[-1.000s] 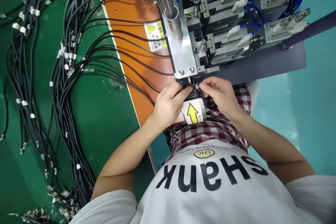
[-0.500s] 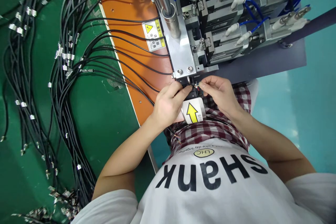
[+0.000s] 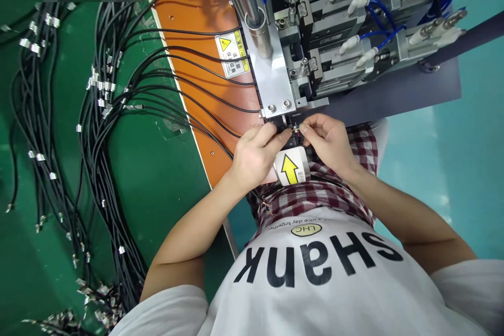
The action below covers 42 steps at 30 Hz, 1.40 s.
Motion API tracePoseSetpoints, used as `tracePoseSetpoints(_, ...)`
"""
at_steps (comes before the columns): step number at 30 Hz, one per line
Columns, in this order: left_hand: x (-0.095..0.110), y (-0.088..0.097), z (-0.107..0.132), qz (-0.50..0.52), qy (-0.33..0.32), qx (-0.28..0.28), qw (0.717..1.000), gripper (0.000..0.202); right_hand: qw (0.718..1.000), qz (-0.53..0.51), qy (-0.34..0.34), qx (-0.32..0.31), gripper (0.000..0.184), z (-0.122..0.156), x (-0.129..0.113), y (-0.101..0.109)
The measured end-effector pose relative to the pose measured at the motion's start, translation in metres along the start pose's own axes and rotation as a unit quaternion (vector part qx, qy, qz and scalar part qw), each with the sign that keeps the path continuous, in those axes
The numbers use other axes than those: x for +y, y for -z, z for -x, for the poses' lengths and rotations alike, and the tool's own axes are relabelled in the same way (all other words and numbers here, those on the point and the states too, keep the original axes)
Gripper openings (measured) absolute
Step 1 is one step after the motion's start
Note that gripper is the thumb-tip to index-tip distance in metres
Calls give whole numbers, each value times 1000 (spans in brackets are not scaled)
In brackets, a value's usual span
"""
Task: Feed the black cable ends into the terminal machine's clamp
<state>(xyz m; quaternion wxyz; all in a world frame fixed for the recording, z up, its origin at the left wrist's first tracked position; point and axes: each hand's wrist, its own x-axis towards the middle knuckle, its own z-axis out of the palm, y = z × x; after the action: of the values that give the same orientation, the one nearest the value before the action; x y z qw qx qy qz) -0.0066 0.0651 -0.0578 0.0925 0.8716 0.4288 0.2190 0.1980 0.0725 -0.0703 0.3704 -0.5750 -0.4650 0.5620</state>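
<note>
At the front end of the machine, thin coloured wires (image 3: 296,129) show in the small gap between my two hands. My right hand (image 3: 331,143) pinches these wires between thumb and forefinger. From the other side, my left hand (image 3: 254,155) rests on the black block (image 3: 290,143), its thumb and forefinger tips close to the wires. What those left fingertips press on is hidden. Just below stands a white label (image 3: 290,166) with a yellow arrow. A black cable end with bare-looking wires (image 3: 268,206) hangs under my left wrist.
Black cables (image 3: 189,44) run over the orange plate (image 3: 197,5) into the machine. Bundles of cables with silvery ends (image 3: 104,157) lie on the green mat (image 3: 173,220). Metal cylinders (image 3: 340,26) with blue air hoses stand beyond my hands. A metal post (image 3: 260,37) rises nearby.
The whole view has shifted slightly. Both hands stay at the same spot, and the fingertips and wires between them have moved only slightly.
</note>
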Motion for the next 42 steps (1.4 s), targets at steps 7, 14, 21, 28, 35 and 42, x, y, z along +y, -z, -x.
tracePoseSetpoints(7,3,0,-2,-22,2,12,1000,38,998,52,15,15,15,2,5,0)
tracePoseSetpoints(14,3,2,-3,-24,-16,16,999,35,997,60,52,14,21,1,0,9)
tracePoseSetpoints(21,4,4,-4,-25,-25,22,999,35,899,313,288,106,10,4,2,3)
tracePoseSetpoints(28,5,4,-4,-43,-15,9,999,38,892,311,313,98,11,2,11,-1)
tracePoseSetpoints(35,2,2,-1,-18,-4,-6,1000,39,929,267,246,74,13,4,8,-4)
tracePoseSetpoints(42,3,3,-1,-11,4,-10,1000,39,948,204,231,77,14,4,4,-7)
